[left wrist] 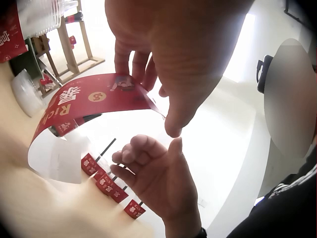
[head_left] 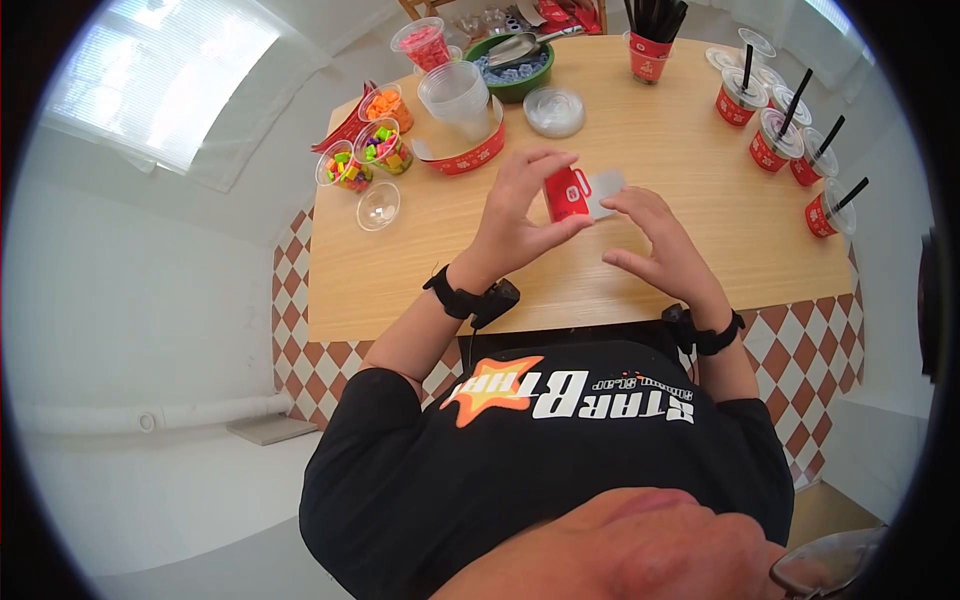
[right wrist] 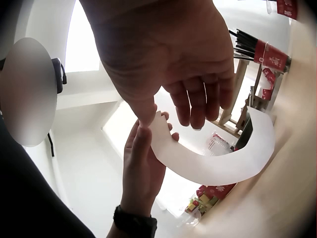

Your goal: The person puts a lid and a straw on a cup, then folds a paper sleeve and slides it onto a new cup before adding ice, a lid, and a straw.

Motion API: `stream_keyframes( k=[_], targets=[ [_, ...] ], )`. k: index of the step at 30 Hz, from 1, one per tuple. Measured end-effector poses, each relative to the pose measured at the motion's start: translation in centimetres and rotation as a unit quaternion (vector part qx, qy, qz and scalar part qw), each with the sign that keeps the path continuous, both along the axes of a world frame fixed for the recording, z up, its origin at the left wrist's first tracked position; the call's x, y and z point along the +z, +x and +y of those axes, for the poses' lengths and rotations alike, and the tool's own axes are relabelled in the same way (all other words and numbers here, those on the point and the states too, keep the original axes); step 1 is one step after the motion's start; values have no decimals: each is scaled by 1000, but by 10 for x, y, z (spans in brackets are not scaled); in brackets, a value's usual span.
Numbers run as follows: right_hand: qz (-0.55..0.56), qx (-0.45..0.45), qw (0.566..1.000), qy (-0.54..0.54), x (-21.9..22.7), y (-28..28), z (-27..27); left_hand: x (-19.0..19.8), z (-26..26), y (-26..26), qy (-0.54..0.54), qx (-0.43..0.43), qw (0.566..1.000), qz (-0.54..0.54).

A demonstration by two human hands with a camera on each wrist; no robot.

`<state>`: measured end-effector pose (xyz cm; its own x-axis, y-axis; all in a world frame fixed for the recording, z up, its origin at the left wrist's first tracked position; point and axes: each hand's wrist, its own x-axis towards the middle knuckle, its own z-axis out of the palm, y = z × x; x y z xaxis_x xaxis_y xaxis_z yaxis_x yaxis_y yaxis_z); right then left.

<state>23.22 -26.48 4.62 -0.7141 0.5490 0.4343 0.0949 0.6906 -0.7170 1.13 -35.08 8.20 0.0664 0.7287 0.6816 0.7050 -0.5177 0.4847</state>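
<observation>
My left hand (head_left: 525, 205) pinches one end of a red printed paper cup sleeve (head_left: 567, 193) between thumb and fingers, above the table. In the left wrist view the sleeve (left wrist: 94, 96) bows out in a curved strip, red and lettered outside, white inside. Its plain white inner face (right wrist: 213, 168) fills much of the right wrist view, the far end curling round loose. Close beside it is my right hand (head_left: 660, 235), fingers extended and slightly bent, fingertips near the white part. Nothing shows in the right palm (right wrist: 168, 54).
Left on the wooden table (head_left: 430, 280) are tubs of coloured pieces (head_left: 384, 147), a stack of clear cups (head_left: 455, 95) in a red sleeve, and a green bowl (head_left: 515, 85) with a scoop. Lidded red-sleeved cups (head_left: 775, 140) with straws line the right; a straw holder (head_left: 648, 60) stands behind.
</observation>
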Motion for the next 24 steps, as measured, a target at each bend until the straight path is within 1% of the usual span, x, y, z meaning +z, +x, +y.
stream_keyframes(
  k=[1,2,3,4,5,7,8,9,10,11,12,13,14,15,16,17,18,19,20,21,22,23,24],
  targets=[
    [-32,-38,993,106,-4,0,-1,1,-3,-4,-32,2,998,-63],
    [-31,-30,993,107,-6,0,-2,-4,-4,-8,-30,10,998,-63],
    [-71,-36,989,126,-9,0,-4,-11,-4,-14,-67,-8,976,-209],
    [-111,-43,982,146,-12,0,-4,-14,-5,-19,-100,-28,931,-351],
    [-110,-38,982,148,-18,0,0,-14,-8,-23,-116,-18,913,-391],
    [-164,-6,972,169,-28,1,8,-26,-11,-35,-128,6,905,-405],
    [-164,-2,972,171,-28,0,9,-31,-12,-40,-143,24,897,-418],
    [-164,27,976,137,-26,-2,9,-35,-15,-45,-140,28,897,-419],
    [-165,55,979,103,-24,-4,8,-29,-21,-43,-69,129,984,-100],
    [-165,60,979,103,-24,-6,7,-24,-27,-40,7,215,949,232],
    [-163,61,979,110,-25,-8,6,-20,-31,-37,5,219,948,232],
    [-161,62,978,117,-25,-10,5,-17,-33,-32,-31,89,966,243],
    [-162,67,977,118,-24,-12,4,-16,-35,-29,-66,-42,966,247],
    [-188,69,971,131,-23,-13,4,-19,-35,-28,-66,-36,966,246],
    [-213,69,964,145,-20,-14,4,-22,-35,-28,-94,-51,959,263],
    [-213,73,963,147,-17,-15,1,-25,-35,-29,-122,-66,950,280],
    [-167,19,974,154,-14,-15,-3,-26,-36,-32,-121,-62,950,281],
    [-121,-36,979,159,-12,-15,-5,-26,-37,-38,-131,-10,953,272],
    [-119,-35,979,161,-12,-13,-4,-26,-36,-44,-141,41,954,262],
    [-93,-49,986,128,-14,-8,0,-25,-35,-50,-141,42,954,263],
    [-68,-63,991,95,-16,-3,3,-24,-34,-56,-135,80,961,229],
    [-67,-63,991,94,-19,2,5,-25,-32,-61,-130,118,965,195],
    [-81,-79,989,96,-23,7,7,-27,-29,-65,-131,119,965,195]
  ],
)
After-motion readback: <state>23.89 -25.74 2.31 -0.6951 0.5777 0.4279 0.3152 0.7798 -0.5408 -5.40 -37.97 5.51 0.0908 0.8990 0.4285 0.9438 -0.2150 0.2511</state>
